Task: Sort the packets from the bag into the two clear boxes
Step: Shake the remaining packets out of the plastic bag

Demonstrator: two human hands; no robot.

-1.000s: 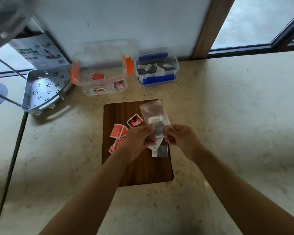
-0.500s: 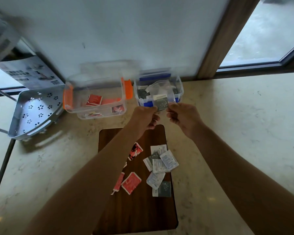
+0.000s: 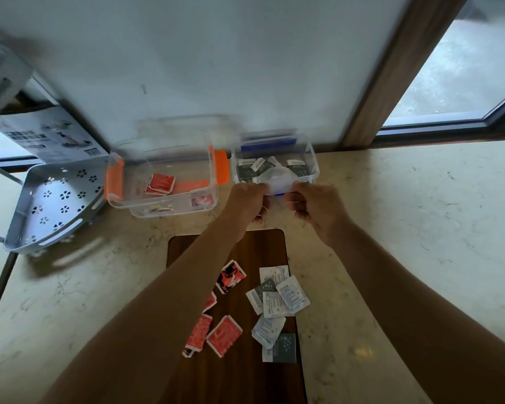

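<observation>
My left hand and my right hand each pinch one side of a clear plastic bag, held over the front rim of the blue-clipped clear box. That box holds several grey and white packets. To its left stands the orange-clipped clear box with a few red packets inside. On the wooden board below my arms lie several red packets on the left and grey and white packets on the right.
A grey perforated metal corner shelf rests at the left, with a printed cardboard box behind it. A white wall and a wooden window frame rise right behind the boxes. The counter is pale marble.
Both hands carried the bag from above the board up to the blue-clipped box. The grey packet seen in the bag half a second ago no longer shows in it.
</observation>
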